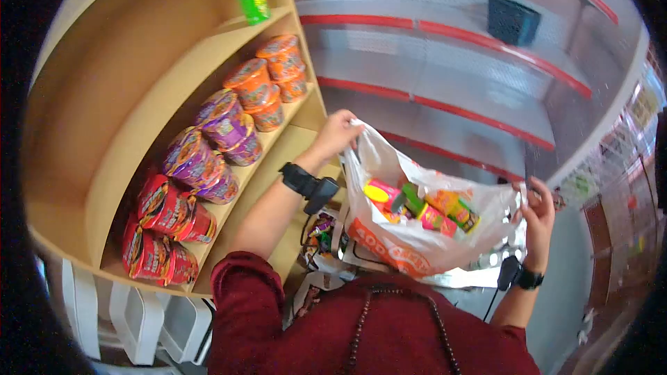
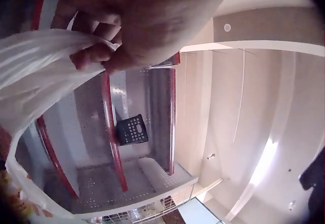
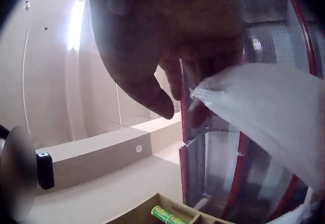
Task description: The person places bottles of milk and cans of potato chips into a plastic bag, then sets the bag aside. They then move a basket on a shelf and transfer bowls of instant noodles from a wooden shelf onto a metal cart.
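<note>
Holding a white plastic bag (image 1: 417,236) open between them, both hands pinched its top edge: the left hand (image 1: 338,132) gripped the handle nearest the wooden shelf (image 1: 149,125), the right hand (image 1: 538,212) the far side. Several bright snack packets (image 1: 424,208) already lay inside (exact count unclear). Rows of noodle cups (image 1: 208,160) stood on the shelf, untouched at the person's left. Judged part-filled: the bag had room, and neither hand was free to take a cup. Grey metal shelving (image 1: 458,90) stood behind, bearing one dark basket (image 1: 513,21).
</note>
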Available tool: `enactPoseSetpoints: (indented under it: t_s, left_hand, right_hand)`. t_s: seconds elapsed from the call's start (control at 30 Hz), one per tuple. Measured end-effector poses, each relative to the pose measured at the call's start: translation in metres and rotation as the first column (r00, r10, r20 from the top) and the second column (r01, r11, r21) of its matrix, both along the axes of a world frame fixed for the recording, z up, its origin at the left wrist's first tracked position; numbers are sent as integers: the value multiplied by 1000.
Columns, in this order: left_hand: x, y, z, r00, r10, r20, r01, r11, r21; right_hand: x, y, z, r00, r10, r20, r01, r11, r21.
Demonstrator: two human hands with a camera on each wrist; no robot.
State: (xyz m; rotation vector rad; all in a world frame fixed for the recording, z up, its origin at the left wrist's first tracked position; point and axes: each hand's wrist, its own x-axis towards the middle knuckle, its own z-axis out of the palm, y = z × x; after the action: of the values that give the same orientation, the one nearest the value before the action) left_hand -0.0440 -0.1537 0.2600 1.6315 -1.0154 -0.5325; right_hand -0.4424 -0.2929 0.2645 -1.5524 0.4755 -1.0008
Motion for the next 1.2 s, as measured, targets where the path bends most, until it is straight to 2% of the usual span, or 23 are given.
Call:
enactPoseSetpoints:
  t_s: [0.03,0.13,0.17,0.23,0.27,0.37,0.4,0.43,0.47,0.5,0.53,0.57,0.67,0.73,0.77,0.83,0.87,0.97,1.0,1.03,1.1,1.17,1.2]
  left_hand:
    - [-3,0,2,1000,21,15,-21,999,31]
    - [-3,-1,5,1000,21,-4,-21,998,57]
    - [-1,1,9,999,-6,41,-1,987,158]
    - [7,1,16,938,-10,347,-47,987,154]
    - [15,0,22,936,11,352,-65,988,140]
    - [46,0,61,745,297,598,-271,953,-135]
    - [68,-5,71,605,445,661,-376,891,-256]
    - [90,-7,83,582,529,617,-441,843,-307]
    - [110,-9,103,555,605,570,-500,791,-352]
    - [148,-15,113,553,654,517,-481,757,-442]
    - [148,-13,138,475,749,462,-591,661,-463]
    - [176,-17,147,451,790,415,-581,613,-535]
    - [215,-21,188,453,819,352,-605,572,-554]
    - [244,-30,202,313,897,312,-663,441,-605]
    - [251,-31,209,323,893,315,-653,451,-608]
    - [264,-35,219,261,887,380,-654,452,-606]
    - [256,-34,227,269,885,381,-709,449,-543]
    - [264,-31,239,330,859,392,-720,497,-484]
    - [277,-33,235,269,877,398,-699,462,-546]
    - [280,-33,235,282,871,403,-695,475,-539]
    - [286,-31,235,485,819,305,-682,573,-454]
    - [294,-31,231,488,794,362,-631,608,-482]
    - [287,-29,233,378,833,405,-690,545,-476]
  right_hand:
    - [-1,-1,1,999,28,-43,-28,1000,1]
    - [3,-8,-2,996,88,-18,-88,996,11]
    - [2,-12,-5,996,89,-17,-89,996,20]
    - [2,-22,-10,995,103,-13,-103,995,0]
    - [2,-26,-13,994,103,-18,-104,995,-6]
    - [0,-33,-20,997,81,-13,-81,997,7]
    - [-3,-39,-27,997,58,-50,-60,998,-24]
    - [-5,-43,-30,996,32,-85,-36,998,-53]
    - [-3,-36,-24,997,22,-69,-22,1000,0]
    - [-6,-40,-32,996,-18,-82,18,1000,-3]
    - [-3,-36,-31,996,-53,-72,53,999,-7]
    - [-2,-31,-28,994,-91,-63,91,996,-10]
    - [-6,-21,-36,979,-187,-84,190,981,31]
    - [-5,-12,-34,970,-222,-96,227,972,53]
    - [-4,-5,-31,967,-244,-79,247,968,39]
    - [-2,6,-32,958,-282,-62,284,958,33]
    - [-3,10,-34,950,-303,-75,307,951,44]
    - [-1,22,-36,940,-328,-95,333,942,48]
    - [-1,25,-37,930,-354,-104,359,933,33]
    - [-1,29,-36,919,-377,-115,381,924,19]
    - [3,39,-25,909,-381,-168,396,916,64]
    - [3,41,-24,912,-369,-178,382,923,47]
    - [9,47,-12,913,-351,-206,373,924,79]
